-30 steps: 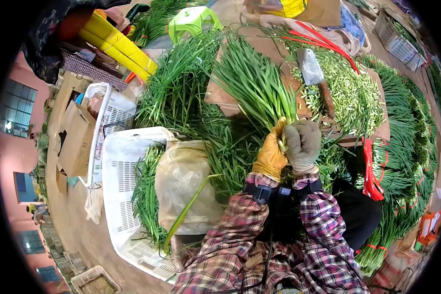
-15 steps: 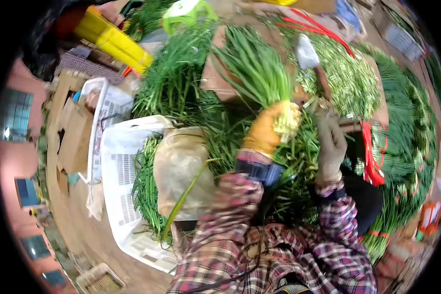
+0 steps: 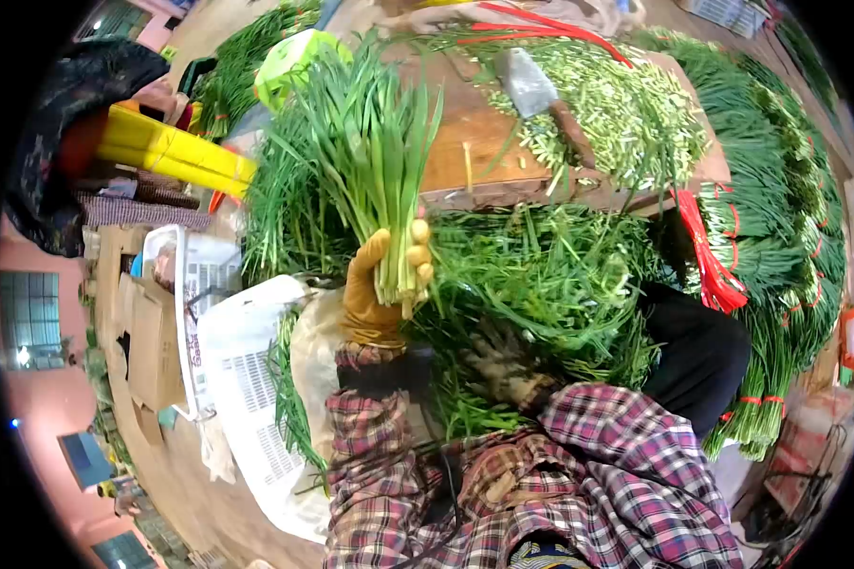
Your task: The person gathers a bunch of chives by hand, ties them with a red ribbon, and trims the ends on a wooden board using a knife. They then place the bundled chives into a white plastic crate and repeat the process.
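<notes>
My left hand (image 3: 378, 284), in an orange glove, is wrapped round the pale lower ends of a bunch of green stalks (image 3: 380, 171); the leaves point up and away. Low over the loose greens in front of my body (image 3: 550, 275), my right hand (image 3: 503, 365) in a dirty grey glove has its fingers spread. A cleaver (image 3: 529, 83) with a wooden handle lies on the wooden board (image 3: 479, 156), beside a heap of chopped pale stalk pieces (image 3: 626, 109).
White baskets (image 3: 247, 379) stand at the left, near a cardboard box (image 3: 152, 341). Red ties (image 3: 707, 256) hang at the board's right edge. Tied green bundles (image 3: 778, 228) are piled at the right. A green stool (image 3: 299, 64) is at the upper left.
My left hand has moved left and slightly down with the bunch, now held more upright. My right hand has dropped from beside the board to the loose greens, its fingers spread.
</notes>
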Demonstrator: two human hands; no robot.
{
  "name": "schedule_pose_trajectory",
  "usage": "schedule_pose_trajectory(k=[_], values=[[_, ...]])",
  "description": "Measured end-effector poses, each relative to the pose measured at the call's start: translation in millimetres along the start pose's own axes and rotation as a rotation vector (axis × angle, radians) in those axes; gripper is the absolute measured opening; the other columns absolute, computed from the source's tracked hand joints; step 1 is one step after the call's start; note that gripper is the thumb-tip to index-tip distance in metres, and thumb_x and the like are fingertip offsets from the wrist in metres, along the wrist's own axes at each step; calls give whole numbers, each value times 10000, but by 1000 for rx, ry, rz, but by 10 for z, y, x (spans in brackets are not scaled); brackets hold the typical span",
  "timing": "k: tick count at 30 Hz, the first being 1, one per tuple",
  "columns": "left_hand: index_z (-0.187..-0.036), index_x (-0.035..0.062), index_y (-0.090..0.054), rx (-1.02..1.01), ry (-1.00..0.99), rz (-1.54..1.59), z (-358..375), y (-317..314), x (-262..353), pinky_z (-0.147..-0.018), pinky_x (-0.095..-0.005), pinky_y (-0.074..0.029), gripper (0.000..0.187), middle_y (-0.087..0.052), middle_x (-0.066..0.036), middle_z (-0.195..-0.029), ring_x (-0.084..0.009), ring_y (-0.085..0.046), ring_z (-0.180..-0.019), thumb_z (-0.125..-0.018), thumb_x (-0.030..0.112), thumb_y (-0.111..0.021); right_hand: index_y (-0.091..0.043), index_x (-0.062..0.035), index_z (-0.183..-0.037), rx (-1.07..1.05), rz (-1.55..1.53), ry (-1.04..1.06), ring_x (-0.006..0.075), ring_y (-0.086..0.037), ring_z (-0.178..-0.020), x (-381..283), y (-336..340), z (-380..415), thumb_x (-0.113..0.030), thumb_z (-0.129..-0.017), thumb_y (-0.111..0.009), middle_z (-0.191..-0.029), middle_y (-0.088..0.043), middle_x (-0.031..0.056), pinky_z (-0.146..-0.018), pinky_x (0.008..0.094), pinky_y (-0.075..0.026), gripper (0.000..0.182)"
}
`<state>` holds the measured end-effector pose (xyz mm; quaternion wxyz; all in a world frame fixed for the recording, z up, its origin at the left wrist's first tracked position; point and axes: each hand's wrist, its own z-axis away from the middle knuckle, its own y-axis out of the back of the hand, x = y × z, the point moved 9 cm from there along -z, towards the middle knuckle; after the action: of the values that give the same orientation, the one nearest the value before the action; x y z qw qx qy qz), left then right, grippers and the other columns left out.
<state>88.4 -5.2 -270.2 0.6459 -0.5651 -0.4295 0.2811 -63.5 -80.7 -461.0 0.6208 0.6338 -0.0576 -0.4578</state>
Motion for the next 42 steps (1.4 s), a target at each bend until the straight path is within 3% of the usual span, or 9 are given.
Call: schedule_pose_trajectory(k=[4, 5, 11, 13, 15, 21, 25, 33, 42], values=[[-1214, -68, -370, 31, 16, -4, -9, 53, -220, -618, -363, -589, 473, -523, -171, -1037, -277, -621, -807, -888, 223, -551, -300, -211, -1399, 222, -40, 100, 360, -157, -1346, 87, -525, -375, -571, -825, -422, -1494, -142, 118, -1103, 513, -54, 688], [-1210, -67, -373, 76, -21, -60, -1, 87, -226, -607, -360, -587, 477, -532, -165, -1020, -274, -621, -810, -884, 228, -558, -333, -232, -1382, 71, 351, 46, 359, -177, -1344, -7, 24, -237, -592, -812, -419, -1477, -208, 115, -1099, 534, -35, 679], [-1184, -40, -401, 153, -23, -124, -134, 252, -389, -636, -388, -576, 480, -552, -148, -968, -265, -594, -833, -863, 257, -598, -534, -206, -1212, 99, -42, 83, 244, -344, -1270, -71, 1273, 84, -488, -796, -520, -1322, -460, 11, -1110, 499, -65, 503], [-1195, -37, -395, 42, 130, -56, -197, 90, -518, -659, -404, -577, 477, -558, -141, -952, -269, -593, -858, -869, 252, -590, -591, -187, -1106, 81, -181, 185, 231, -517, -1106, 70, 1409, 131, -313, -792, -581, -1127, -592, 24, -1055, 439, -287, 339], [-1167, -40, -419, -17, 169, 29, -268, 133, -502, -699, -457, -572, 434, -576, -168, -958, -314, -595, -945, -892, 268, -553, -629, -142, -1019, 312, -152, 98, 307, -620, -803, 217, 2607, 731, -160, -756, -575, -905, -646, 97, -670, 384, -516, 269], [-1145, -46, -492, 181, 58, 8, -337, 783, -338, -669, -384, -550, 410, -591, -170, -1041, -298, -615, -842, -890, 267, -558, -645, -74, -1060, 543, -242, -936, 136, -614, -758, 2584, 3544, 2484, -269, -851, -590, -825, -663, 63, -679, 265, -479, 291], [-1185, -44, -474, 292, 40, -57, -339, 909, -450, -679, -386, -553, 425, -599, -165, -1029, -252, -627, -800, -881, 238, -566, -633, -119, -1083, 167, -107, -1084, 314, -595, -944, 3104, 3049, 2794, -455, -817, -568, -996, -645, 147, -820, 388, -457, 434], [-1176, -17, -470, 240, 168, 42, -304, 759, -557, -642, -459, -565, 440, -602, -171, -979, -316, -627, -855, -892, 314, -530, -674, -65, -969, -106, -198, -1071, 209, -632, -834, 3321, 2707, 2803, -295, -659, -670, -899, -673, 109, -743, 334, -495, 386], [-1166, -24, -480, 298, 226, 95, -283, 883, -592, -701, -439, -548, 461, -616, -157, -941, -331, -620, -818, -875, 321, -571, -661, -68, -969, 177, -313, -1049, 225, -623, -809, 3517, 2664, 2951, -308, -748, -600, -881, -664, 115, -730, 344, -487, 332]])
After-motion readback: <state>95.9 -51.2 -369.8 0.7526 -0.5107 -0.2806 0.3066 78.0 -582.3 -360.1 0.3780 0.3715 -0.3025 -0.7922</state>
